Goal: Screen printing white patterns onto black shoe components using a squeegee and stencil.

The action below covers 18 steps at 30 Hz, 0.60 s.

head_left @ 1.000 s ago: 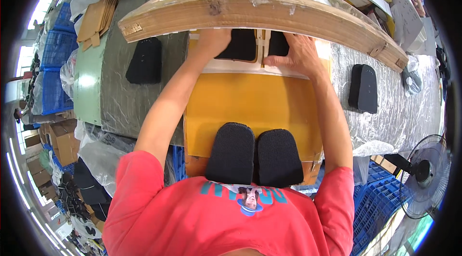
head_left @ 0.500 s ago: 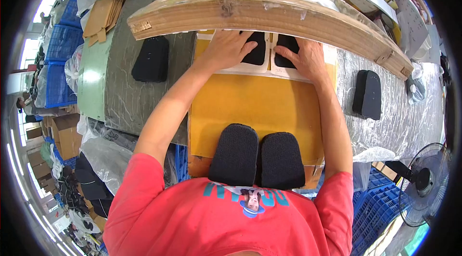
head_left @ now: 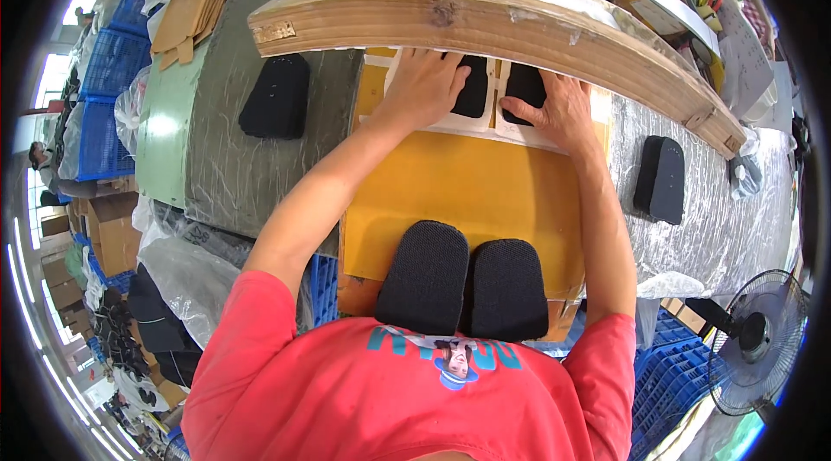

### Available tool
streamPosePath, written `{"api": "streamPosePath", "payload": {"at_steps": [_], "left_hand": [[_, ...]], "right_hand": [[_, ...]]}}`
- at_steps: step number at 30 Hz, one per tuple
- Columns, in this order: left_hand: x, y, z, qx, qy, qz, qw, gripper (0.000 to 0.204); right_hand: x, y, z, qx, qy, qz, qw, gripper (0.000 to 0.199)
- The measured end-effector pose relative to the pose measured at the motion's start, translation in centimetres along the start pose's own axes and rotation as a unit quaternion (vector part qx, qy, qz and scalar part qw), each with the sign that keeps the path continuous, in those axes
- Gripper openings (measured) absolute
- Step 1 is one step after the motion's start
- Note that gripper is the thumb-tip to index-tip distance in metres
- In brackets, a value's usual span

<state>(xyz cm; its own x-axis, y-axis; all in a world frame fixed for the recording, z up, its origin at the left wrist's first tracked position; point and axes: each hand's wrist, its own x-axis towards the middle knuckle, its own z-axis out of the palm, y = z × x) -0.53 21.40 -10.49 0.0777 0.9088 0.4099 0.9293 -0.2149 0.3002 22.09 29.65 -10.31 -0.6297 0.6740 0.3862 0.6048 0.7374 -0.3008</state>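
Right now my left hand (head_left: pixel 424 84) lies flat with the fingers spread, pressing down on the left one of two black oval foam insole pieces (head_left: pixel 473 89) that sit in a white cut-out template sheet (head_left: pixel 459 122). My right hand (head_left: pixel 558 110) is flat too, its fingertips resting on the right black piece (head_left: pixel 525 84). Neither hand pinches or grips anything. Both pieces lie at the far end of the yellow-orange work board (head_left: pixel 472 193), partly tucked under the long curved wooden beam (head_left: pixel 485 24) that crosses above my knuckles.

I think the likeliest slip is the white sheet sliding on the smooth board if I press unevenly, which would throw the pieces out of their openings. The beam hangs close over my fingers, so lifting my hands carelessly could knock them against it, and it hides the far ends of both pieces from me.

Nearer my chest, two larger black mesh-covered pads (head_left: pixel 463 279) stand side by side at the board's near edge, where an elbow pulled back could nudge them off. Another black pad (head_left: pixel 275 97) lies well apart to my left on the grey plastic-wrapped table (head_left: pixel 225 175), and one more (head_left: pixel 662 178) to my right. Blue plastic crates (head_left: pixel 99 93) stand farther left, and a black standing fan (head_left: pixel 757 344) is low on my right.
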Motion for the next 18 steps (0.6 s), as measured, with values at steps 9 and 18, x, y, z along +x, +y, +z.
{"api": "streamPosePath", "payload": {"at_steps": [9, 18], "left_hand": [[-1.6, -1.3, -6.6, -0.329, 0.154, -0.241, 0.9, 0.039], [-1.8, -1.3, -17.7, -0.409, 0.158, -0.01, 0.899, 0.055]], "right_hand": [[-1.8, -0.2, -2.1, -0.012, -0.039, 0.048, 0.998, 0.057], [-3.9, 9.6, -10.2, 0.016, 0.068, 0.173, 0.982, 0.033]]}}
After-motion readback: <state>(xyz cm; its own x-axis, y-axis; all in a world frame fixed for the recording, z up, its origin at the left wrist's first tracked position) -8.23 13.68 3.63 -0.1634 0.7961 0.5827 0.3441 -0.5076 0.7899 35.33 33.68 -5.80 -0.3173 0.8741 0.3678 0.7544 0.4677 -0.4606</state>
